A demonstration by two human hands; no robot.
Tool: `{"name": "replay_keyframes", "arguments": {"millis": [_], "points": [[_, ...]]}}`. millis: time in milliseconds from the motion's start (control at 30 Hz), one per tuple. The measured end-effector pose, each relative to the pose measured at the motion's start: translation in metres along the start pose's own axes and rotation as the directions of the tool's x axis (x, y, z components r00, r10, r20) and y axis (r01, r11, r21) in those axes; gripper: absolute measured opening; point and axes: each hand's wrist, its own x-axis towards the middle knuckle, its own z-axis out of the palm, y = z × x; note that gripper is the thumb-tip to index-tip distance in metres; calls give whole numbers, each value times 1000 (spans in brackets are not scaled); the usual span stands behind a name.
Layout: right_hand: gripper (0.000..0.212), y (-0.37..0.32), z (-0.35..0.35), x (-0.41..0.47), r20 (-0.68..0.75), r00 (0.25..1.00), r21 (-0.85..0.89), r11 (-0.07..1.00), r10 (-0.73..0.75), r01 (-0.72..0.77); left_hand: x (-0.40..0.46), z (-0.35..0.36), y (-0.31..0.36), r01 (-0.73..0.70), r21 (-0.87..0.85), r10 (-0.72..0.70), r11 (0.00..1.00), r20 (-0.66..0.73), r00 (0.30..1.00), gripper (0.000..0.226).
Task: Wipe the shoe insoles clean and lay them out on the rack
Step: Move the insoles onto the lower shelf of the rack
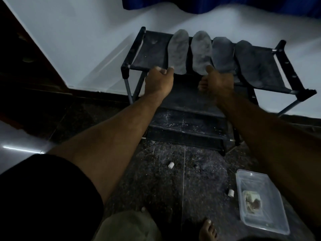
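Several grey insoles lie side by side on the top shelf of a black shoe rack (151,51), from a pale one at the left (178,51) to a darker one at the right (250,63). My left hand (159,80) grips the rack's front bar just left of the leftmost insole, fingers curled over it. At the same bar, my right hand (218,82) has its thumb up by the heel of the second insole (201,51) and its fingers curled underneath. Neither hand holds a cloth.
A clear plastic tub (271,218) with a soiled cloth (251,201) in it sits on the dark speckled floor at the lower right. Small white bits (171,165) (231,192) lie on the floor. The rack stands against a white wall, and my bare foot (207,230) is at the bottom edge.
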Motion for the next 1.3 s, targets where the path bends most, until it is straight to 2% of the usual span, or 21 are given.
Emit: {"name": "replay_keyframes", "arguments": {"millis": [133,233,300,467,567,833,1033,1200,1300], "points": [[24,0,2,15,8,1000,5,1000,-5,5,9,16,8,88,-63,-88,994,-3,996,28],[27,2,2,23,34,999,-23,999,28,-27,13,23,9,139,-128,-146,982,-41,989,28],[31,3,1,23,40,999,-18,999,30,-30,13,25,10,167,-208,-180,964,-43,983,18],[25,10,-6,-2,51,999,7,1000,2,-2,-5,27,13,275,-452,-298,848,21,954,7],[19,17,-16,-22,31,999,19,1000,-7,7,-23,26,5,316,-525,-323,790,82,943,11],[39,22,-24,-33,-70,998,32,999,-10,12,-31,20,7,352,-549,-307,758,176,935,15],[23,10,-15,-18,-30,999,64,997,-44,45,-21,21,25,324,-551,-260,769,194,946,3],[23,18,-18,-20,18,1000,68,998,-19,18,-29,19,12,297,-522,-233,800,185,955,23],[20,27,-22,-33,57,996,46,997,-63,60,-42,12,3,276,-502,-221,820,166,961,28]]}}
